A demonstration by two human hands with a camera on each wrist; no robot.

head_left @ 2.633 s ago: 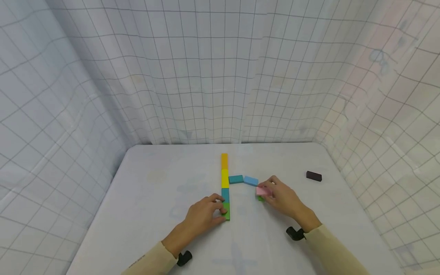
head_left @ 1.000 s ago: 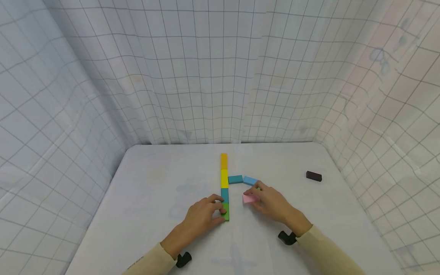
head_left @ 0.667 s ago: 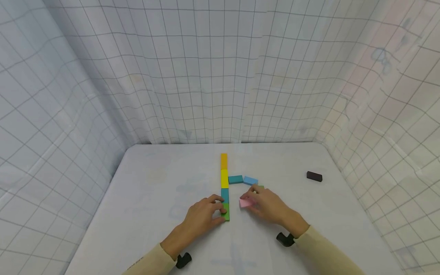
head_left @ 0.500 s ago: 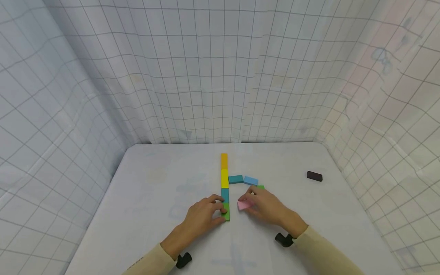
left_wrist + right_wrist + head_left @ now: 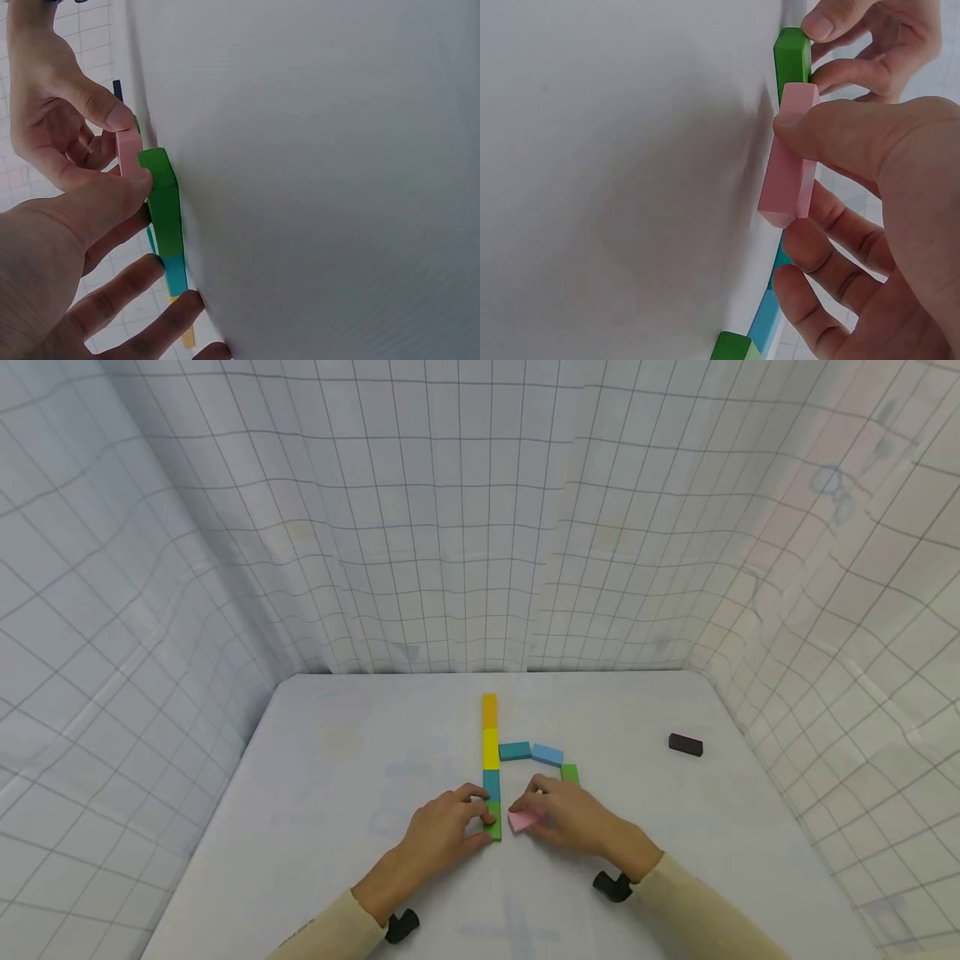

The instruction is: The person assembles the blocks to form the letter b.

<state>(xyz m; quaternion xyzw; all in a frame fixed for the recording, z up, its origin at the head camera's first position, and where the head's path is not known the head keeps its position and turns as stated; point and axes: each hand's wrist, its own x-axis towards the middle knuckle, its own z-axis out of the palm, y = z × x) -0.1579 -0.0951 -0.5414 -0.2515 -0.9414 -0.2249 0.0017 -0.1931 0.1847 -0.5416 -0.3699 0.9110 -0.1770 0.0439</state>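
My right hand (image 5: 573, 814) pinches a pink block (image 5: 787, 161) between thumb and fingers, held at a slant just right of the row's near end. My left hand (image 5: 442, 827) grips the near green block (image 5: 166, 210), thumb at its near end and a finger along its side. That block ends a straight row with a blue block (image 5: 491, 785), a yellow block (image 5: 491, 749) and an orange block (image 5: 490, 711). From the yellow block a curve branches right: a teal block (image 5: 514, 751), a light blue block (image 5: 547, 754) and a second green block (image 5: 571, 774), partly hidden by my right hand.
A black block (image 5: 686, 744) lies apart at the right of the white table (image 5: 337, 760). Grid-patterned white curtains (image 5: 457, 527) stand behind the table and along both sides.
My right hand has carried the pink block left and nearer from over the second green block to beside the row's near end. My left hand has stayed in place.
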